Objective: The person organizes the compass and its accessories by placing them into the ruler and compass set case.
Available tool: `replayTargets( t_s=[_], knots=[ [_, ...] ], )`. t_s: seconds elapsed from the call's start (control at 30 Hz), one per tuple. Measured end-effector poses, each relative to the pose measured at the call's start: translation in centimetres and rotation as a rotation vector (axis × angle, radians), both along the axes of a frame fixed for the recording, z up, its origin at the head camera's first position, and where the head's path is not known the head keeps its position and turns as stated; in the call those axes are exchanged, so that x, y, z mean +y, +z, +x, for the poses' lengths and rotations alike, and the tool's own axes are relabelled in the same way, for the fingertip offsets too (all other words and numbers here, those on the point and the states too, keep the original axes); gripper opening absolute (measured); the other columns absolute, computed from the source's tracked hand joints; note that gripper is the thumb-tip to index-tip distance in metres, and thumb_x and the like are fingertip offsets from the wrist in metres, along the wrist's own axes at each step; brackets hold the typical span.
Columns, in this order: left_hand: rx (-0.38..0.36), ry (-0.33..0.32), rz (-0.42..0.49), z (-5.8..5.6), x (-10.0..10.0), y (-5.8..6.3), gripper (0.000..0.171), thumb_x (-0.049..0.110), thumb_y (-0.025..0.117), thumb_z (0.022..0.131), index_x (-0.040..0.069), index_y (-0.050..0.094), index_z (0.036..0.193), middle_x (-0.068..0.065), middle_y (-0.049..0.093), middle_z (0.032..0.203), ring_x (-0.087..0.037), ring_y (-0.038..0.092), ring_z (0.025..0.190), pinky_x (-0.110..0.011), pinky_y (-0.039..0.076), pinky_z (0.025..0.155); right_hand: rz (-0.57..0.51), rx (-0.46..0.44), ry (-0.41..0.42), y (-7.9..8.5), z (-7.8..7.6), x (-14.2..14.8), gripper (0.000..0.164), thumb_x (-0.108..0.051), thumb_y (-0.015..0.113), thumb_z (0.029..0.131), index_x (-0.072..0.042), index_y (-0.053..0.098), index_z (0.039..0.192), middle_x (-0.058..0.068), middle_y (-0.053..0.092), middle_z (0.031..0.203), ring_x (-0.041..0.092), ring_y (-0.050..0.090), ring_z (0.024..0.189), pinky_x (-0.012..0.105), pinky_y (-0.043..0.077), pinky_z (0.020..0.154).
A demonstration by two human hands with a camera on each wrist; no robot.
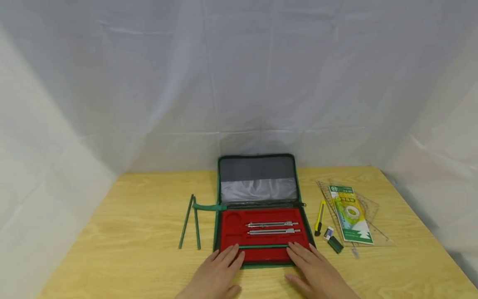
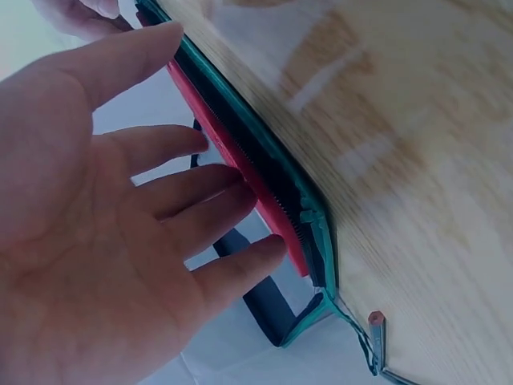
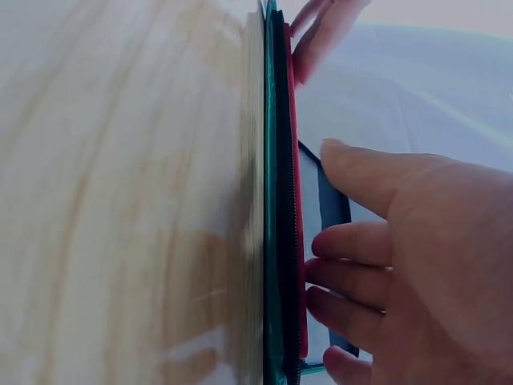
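A green zip case (image 1: 216,232) lies unzipped on the table with its lid raised at the back. Its red moulded tray (image 1: 269,239) holds two silver compasses, an upper one (image 1: 270,224) and a lower one (image 1: 272,231). A green pencil (image 1: 263,246) runs sideways along the tray's front slot. My left hand (image 1: 216,272) touches the pencil's left end with outstretched fingers. At the other end, my right hand (image 1: 317,272) rests its fingertips on the pencil and the tray's right side. Both wrist views show the fingers extended over the red tray's front edge, thumbs apart.
Two green pencils (image 1: 185,224) lie left of the case, near its green strap (image 1: 205,207). To the right are a yellow cutter (image 1: 319,218), an eraser (image 1: 328,233), a small dark green block (image 1: 335,245), and a printed packet (image 1: 351,214) over clear set squares (image 1: 381,236).
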State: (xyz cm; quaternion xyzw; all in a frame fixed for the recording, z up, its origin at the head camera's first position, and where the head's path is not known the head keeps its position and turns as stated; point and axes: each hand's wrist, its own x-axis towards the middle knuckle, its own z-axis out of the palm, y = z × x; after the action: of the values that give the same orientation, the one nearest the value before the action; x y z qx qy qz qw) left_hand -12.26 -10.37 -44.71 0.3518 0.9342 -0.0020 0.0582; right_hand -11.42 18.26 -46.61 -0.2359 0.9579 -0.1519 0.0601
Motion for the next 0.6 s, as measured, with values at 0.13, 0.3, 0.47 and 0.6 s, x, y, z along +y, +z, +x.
replayTargets(
  t_s=[0.13, 0.3, 0.47, 0.6],
  knots=[
    [-0.023, 0.006, 0.027, 0.0, 0.0, 0.1, 0.067, 0.047, 0.066, 0.086, 0.013, 0.048, 0.140, -0.011, 0.045, 0.142, -0.025, 0.045, 0.127, -0.044, 0.044, 0.095, -0.011, 0.020, 0.004, 0.1, -0.1, 0.0, 0.071, -0.061, 0.040, 0.095, -0.006, 0.051, 0.138, 0.007, 0.045, 0.144, 0.025, 0.039, 0.133, 0.048, 0.024, 0.110],
    [-0.096, 0.026, 0.045, -0.1, 0.0, 0.1, 0.067, 0.047, 0.067, 0.086, 0.015, 0.047, 0.141, -0.011, 0.044, 0.143, -0.025, 0.044, 0.128, -0.045, 0.043, 0.096, -0.009, 0.003, -0.001, 0.2, -0.2, -0.1, 0.072, -0.062, 0.038, 0.094, -0.006, 0.054, 0.136, 0.007, 0.046, 0.143, 0.026, 0.040, 0.132, 0.049, 0.025, 0.109],
    [-0.075, 0.021, 0.128, -0.3, -0.6, 0.8, 0.064, 0.043, 0.067, 0.087, 0.011, 0.048, 0.141, -0.013, 0.044, 0.142, -0.027, 0.046, 0.126, -0.042, 0.045, 0.095, -0.038, -0.009, -0.029, 0.2, -0.4, 0.0, 0.071, -0.063, 0.042, 0.093, -0.007, 0.054, 0.136, 0.007, 0.046, 0.142, 0.027, 0.041, 0.131, 0.049, 0.028, 0.108],
    [-0.075, 0.079, 0.201, -0.7, -1.5, 1.8, 0.063, 0.039, 0.065, 0.090, 0.010, 0.046, 0.142, -0.013, 0.042, 0.144, -0.029, 0.045, 0.127, -0.045, 0.044, 0.096, -0.064, 0.017, -0.039, 0.3, -0.6, 0.1, 0.070, -0.062, 0.044, 0.092, -0.009, 0.054, 0.136, 0.007, 0.046, 0.143, 0.030, 0.042, 0.129, 0.050, 0.034, 0.104]
  ],
)
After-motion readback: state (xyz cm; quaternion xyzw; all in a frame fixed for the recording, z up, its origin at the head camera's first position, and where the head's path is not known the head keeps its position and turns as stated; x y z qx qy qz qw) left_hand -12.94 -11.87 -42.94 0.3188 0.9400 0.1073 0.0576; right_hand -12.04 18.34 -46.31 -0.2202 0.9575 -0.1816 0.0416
